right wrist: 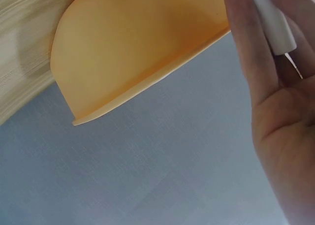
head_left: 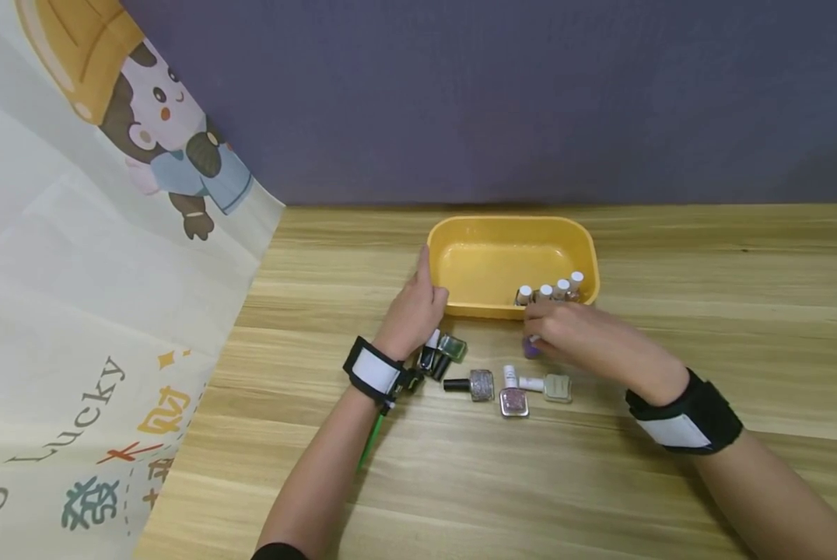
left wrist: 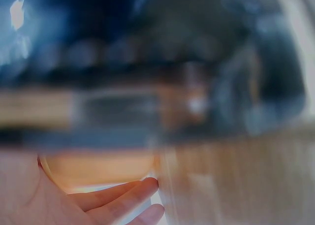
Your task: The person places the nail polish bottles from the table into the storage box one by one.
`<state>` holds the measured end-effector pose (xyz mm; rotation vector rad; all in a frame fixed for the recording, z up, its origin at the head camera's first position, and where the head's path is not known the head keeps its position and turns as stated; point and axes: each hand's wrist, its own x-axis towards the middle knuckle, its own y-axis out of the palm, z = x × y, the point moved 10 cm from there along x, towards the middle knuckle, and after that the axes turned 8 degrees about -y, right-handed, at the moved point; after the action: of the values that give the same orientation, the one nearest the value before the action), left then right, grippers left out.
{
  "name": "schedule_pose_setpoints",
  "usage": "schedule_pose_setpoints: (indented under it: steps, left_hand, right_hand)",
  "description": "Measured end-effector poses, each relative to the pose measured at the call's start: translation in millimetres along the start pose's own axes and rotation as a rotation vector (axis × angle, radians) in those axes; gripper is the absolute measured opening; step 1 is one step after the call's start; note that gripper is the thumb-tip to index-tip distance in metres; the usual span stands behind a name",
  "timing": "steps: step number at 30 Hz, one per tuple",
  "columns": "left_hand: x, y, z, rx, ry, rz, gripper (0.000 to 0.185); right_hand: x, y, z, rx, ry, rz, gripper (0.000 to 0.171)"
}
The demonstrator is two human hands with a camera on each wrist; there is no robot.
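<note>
Two bare forearms, lower centre and lower right of the head view. Left wrist band [head_left: 372, 370]: black strap with broad white panel, small black fitting at its edge, thin green cable [head_left: 371, 440] trailing toward lower frame. Right wrist band [head_left: 684, 421]: wider black strap, white panel on near side. Dark sleeve edge [head_left: 276, 551] at bottom, possibly a black top. No rings or watch seen; left wrist view blurred.
</note>
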<state>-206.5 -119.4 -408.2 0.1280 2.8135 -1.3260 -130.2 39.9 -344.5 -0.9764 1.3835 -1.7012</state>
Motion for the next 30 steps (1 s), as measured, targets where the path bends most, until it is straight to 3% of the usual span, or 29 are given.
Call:
schedule_pose_setpoints:
  steps: [16,30]
  left_hand:
    - [-0.1,-1.1,-1.3,0.0,-0.005,0.003,0.075]
    - [-1.5,0.6,-0.5,0.002,-0.003,-0.003,0.076]
  right_hand:
    - [-0.7,-21.4,10.7,-0.04,-0.108,-0.185,0.012]
    - [-5.0,-31.7,15.0,-0.049,-0.16,-0.291,0.024]
